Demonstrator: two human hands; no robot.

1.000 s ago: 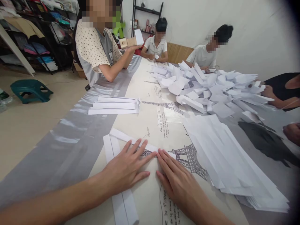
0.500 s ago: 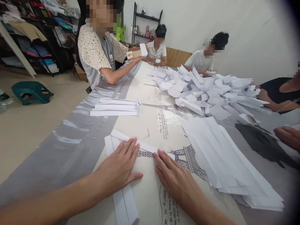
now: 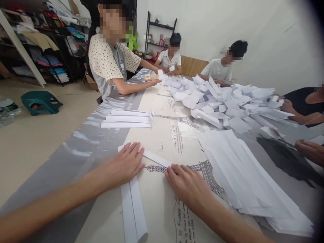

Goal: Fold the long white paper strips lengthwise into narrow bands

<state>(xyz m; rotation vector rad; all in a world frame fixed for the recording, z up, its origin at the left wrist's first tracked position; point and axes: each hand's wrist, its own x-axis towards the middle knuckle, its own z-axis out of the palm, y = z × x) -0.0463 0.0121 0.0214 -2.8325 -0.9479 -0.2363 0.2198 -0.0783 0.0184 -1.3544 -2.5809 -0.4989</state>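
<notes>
Resting on a folded paper strip point(image 3: 157, 159), likely light, easily creased, best held by its ends, with left hand point(image 3: 126, 162) splayed, gripping nothing, right hand point(image 3: 189, 184) half-curled, grip unclear.

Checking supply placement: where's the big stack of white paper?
In the head view, the paper stack lies on the tablecloth at right, beside the right hand and nearer the camera than the folded-paper heap.

On the table point(image 3: 76, 158), the strip point(image 3: 157, 159) lay under the left hand point(image 3: 129, 161) and the right hand point(image 3: 186, 182). Behind it, at left, were other strips point(image 3: 128, 119). To the right lay the stack point(image 3: 243, 179), and behind this, the heap point(image 3: 222, 101). A stool point(image 3: 42, 102) stood left of the table.
</notes>
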